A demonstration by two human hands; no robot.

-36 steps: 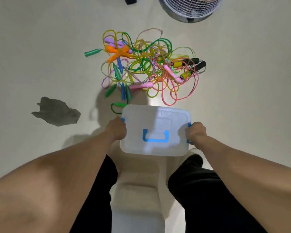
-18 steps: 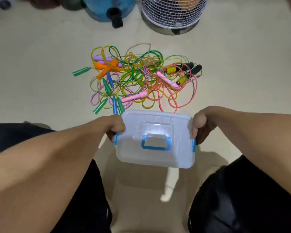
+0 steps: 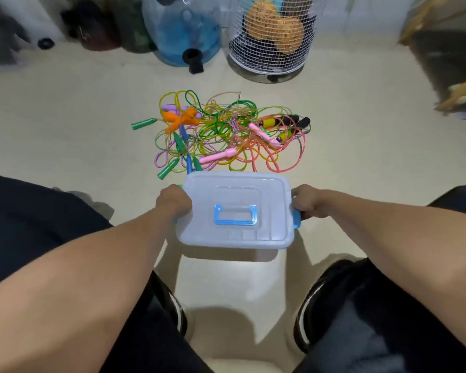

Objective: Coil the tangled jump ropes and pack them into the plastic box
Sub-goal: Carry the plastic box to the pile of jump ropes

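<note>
A: Left hand (image 3: 174, 201) and right hand (image 3: 306, 201) grip the lidded plastic box (image 3: 236, 211) at its ends, frame centre. Jump ropes (image 3: 226, 133) lie tangled on the floor above it.

B: Risk: fingers popping the blue latch (image 3: 296, 219), so the box drops.

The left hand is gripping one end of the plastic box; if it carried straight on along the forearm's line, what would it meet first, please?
Probably the plastic box itself: the left hand already grips its end. Beyond that lie the tangled jump ropes, though depth is unclear.
</note>
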